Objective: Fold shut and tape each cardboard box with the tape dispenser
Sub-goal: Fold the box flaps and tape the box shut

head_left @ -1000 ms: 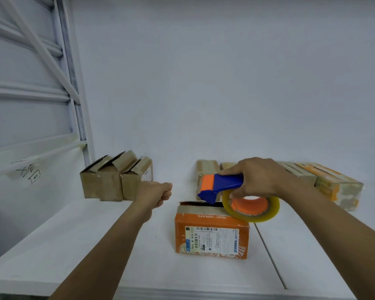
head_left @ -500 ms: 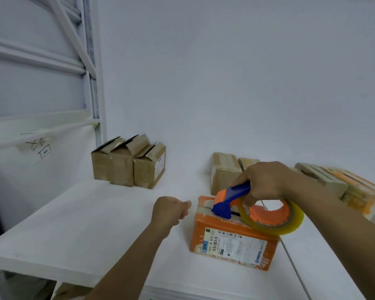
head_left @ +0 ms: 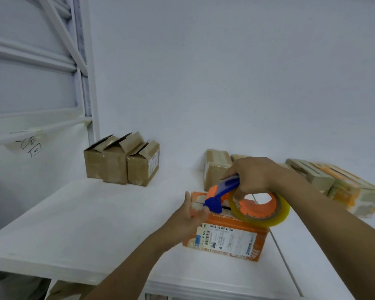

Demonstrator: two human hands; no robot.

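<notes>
Dispenser [head_left: 223, 192] in right grip [head_left: 254, 174], over box [head_left: 227, 237]

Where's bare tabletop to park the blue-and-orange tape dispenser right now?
Widest bare patch: white tabletop front-left, between the three open-flapped brown cardboard boxes, the left hand and the near edge. Narrower strip right of the orange printed box. Crowded back right by the taped boxes.

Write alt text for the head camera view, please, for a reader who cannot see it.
A right hand grips a blue-and-orange tape dispenser over an orange box on a white table, while the flat left hand touches the box's left end. Three brown boxes with raised flaps stand behind, left.
</notes>
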